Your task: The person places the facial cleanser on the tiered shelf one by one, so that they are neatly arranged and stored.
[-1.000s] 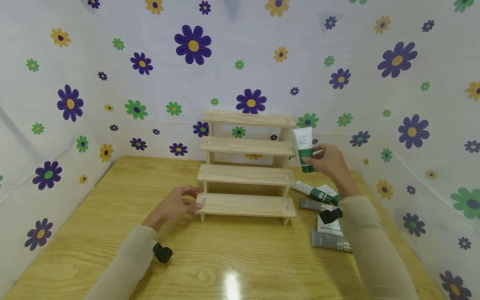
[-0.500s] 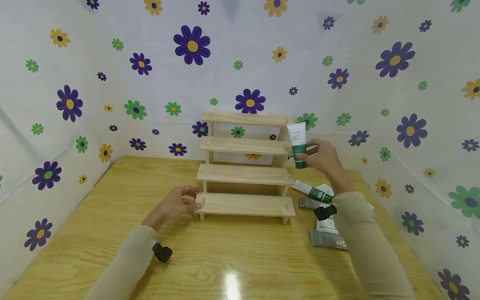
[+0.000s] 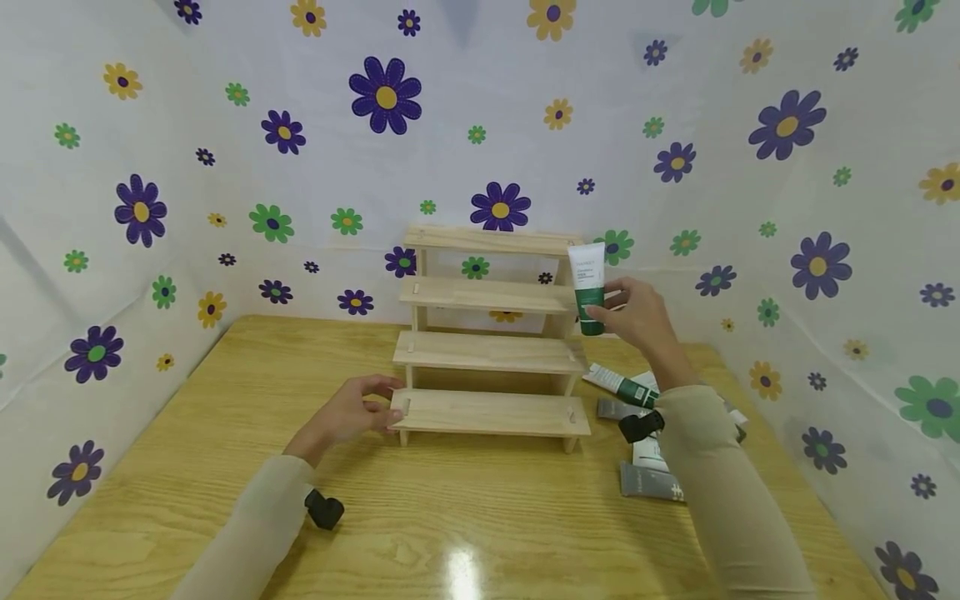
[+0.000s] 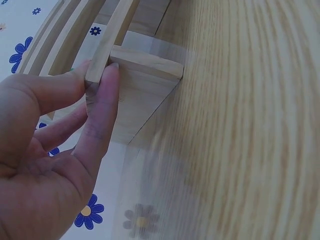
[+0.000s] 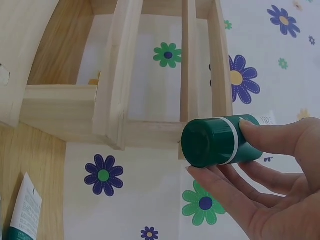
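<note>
A four-tier wooden step shelf (image 3: pixel 491 414) stands on the table against the flowered backdrop. My left hand (image 3: pixel 352 415) pinches the left end of its lowest board; in the left wrist view the thumb and fingers (image 4: pixel 102 117) lie on either side of that board's end. My right hand (image 3: pixel 637 314) holds a white and green squeeze tube (image 3: pixel 588 287), cap down, between thumb and fingers. The tube is upright and overlaps the right ends of the upper boards in the head view. From the right wrist, the green cap (image 5: pixel 200 143) faces the camera beside the shelf's side.
Right of the shelf several tubes lie on the wooden table (image 3: pixel 450 500): a white and green tube (image 3: pixel 621 385), a grey tube (image 3: pixel 651 482) and others partly hidden by my right sleeve (image 3: pixel 720 483). Flowered cloth walls rise at the back and both sides.
My right hand has carried the squeeze tube left and slightly up, from beside the shelf to overlapping its right edge. The left hand keeps its place on the lowest board.
</note>
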The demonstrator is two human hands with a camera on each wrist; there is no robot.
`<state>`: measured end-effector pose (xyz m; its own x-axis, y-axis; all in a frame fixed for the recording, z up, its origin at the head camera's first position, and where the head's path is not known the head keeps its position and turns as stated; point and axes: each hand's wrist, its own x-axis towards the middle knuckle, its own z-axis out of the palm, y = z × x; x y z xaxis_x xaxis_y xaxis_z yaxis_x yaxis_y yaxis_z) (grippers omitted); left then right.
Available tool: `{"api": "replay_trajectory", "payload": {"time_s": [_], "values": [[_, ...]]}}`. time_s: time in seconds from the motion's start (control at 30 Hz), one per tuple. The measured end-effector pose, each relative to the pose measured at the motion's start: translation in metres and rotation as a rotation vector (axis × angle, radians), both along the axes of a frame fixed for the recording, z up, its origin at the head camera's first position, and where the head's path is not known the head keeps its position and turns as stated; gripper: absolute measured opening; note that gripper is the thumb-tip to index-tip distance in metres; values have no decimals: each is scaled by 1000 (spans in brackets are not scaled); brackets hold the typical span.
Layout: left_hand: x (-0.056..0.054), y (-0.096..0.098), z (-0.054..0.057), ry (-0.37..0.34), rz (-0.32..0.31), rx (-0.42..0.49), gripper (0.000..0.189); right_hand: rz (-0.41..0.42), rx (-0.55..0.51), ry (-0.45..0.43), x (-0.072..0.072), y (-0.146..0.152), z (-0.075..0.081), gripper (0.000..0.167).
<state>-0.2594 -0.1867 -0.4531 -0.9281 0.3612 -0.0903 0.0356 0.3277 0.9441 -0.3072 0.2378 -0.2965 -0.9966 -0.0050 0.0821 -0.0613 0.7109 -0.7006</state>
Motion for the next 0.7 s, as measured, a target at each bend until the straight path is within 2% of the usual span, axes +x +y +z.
{"api": "replay_trajectory", "payload": {"time_s": [0.7], "values": [[1, 0, 2, -5, -5, 1, 57, 32, -39, 85, -13, -30, 5, 54]]}}
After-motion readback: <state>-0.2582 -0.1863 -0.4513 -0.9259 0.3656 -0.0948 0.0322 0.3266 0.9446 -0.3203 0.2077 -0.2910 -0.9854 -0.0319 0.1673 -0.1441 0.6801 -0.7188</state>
